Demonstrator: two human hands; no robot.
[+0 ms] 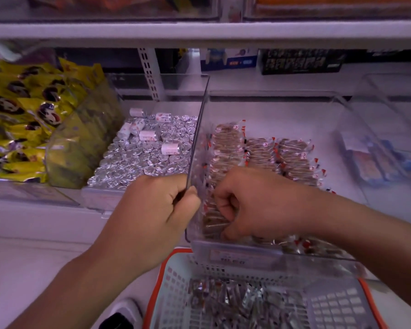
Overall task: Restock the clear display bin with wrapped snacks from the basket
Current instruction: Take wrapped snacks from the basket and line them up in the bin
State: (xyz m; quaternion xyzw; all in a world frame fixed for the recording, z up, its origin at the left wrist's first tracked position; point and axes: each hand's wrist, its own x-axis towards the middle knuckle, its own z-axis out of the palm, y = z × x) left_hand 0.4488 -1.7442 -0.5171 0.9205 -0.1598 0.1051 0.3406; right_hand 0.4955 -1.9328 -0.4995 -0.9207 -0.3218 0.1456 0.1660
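On the shelf, clear bin point(282, 251) pulled forward above basket point(330, 302). Left hand point(157, 205) curled round bin's left wall. Right hand point(252, 205) inside bin, fingers closed on wrapped snacks point(261, 150).

orange-rimmed basket point(368, 295), yellow packets point(22, 110)

head view, close, down onto shelf point(271, 110)
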